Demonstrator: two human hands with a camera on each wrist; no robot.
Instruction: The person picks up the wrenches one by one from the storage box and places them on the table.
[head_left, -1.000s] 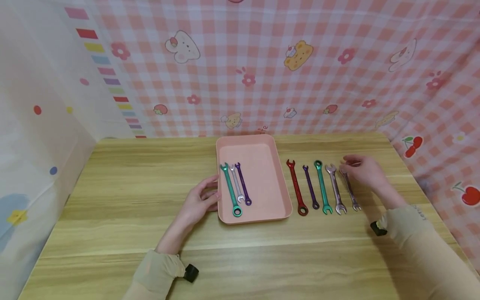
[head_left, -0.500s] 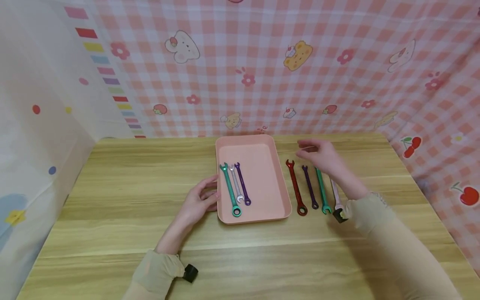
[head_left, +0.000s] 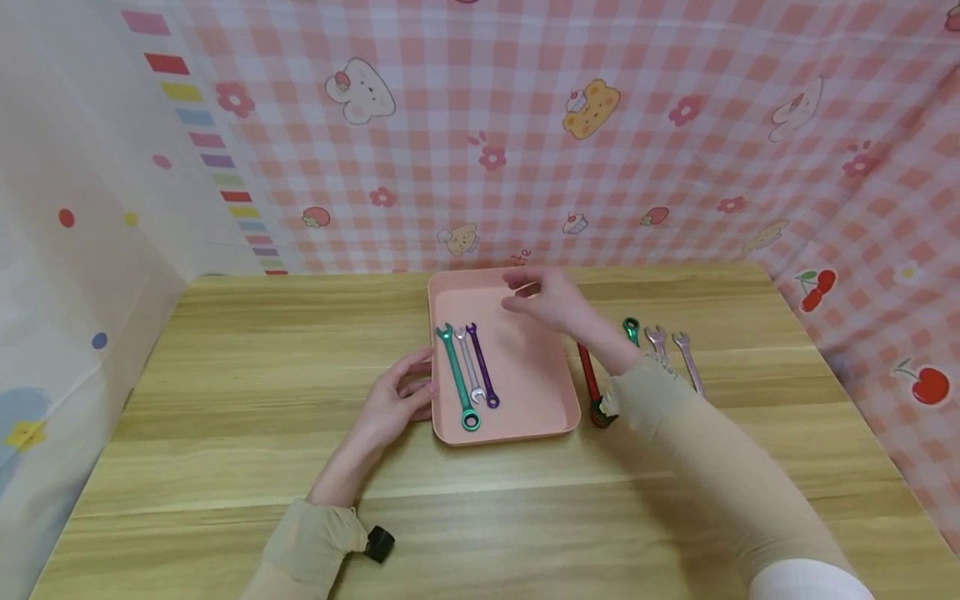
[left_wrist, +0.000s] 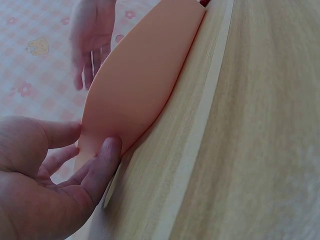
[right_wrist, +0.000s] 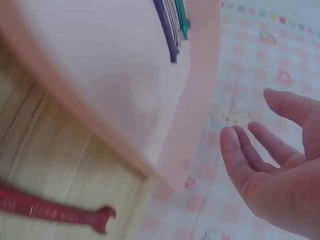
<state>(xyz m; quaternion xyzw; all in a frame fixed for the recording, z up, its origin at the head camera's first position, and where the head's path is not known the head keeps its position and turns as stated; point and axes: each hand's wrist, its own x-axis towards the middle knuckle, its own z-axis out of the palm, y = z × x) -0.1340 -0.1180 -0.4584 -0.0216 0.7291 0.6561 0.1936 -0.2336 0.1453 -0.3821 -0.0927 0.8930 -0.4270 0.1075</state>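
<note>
Wooden worktop [head_left: 225, 467]: three wrenches [head_left: 468, 375] lie in pink tray [head_left: 525, 421], others remain beside it. My right hand [head_left: 551, 302] hovers above, grip relaxed, empty; left hand [head_left: 393, 404] steadies tray, fingers straight.

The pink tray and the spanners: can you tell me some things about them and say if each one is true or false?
1. Three spanners lie in the pink tray. True: a green spanner, a silver spanner and a purple spanner.
2. The left hand holds a spanner. False: it rests against the tray's left edge and holds nothing.
3. The right hand is above the tray. True.
4. The right hand grips the red spanner. False: that spanner lies on the table, right of the tray.
5. The tray is blue. False: it is pink.
</note>
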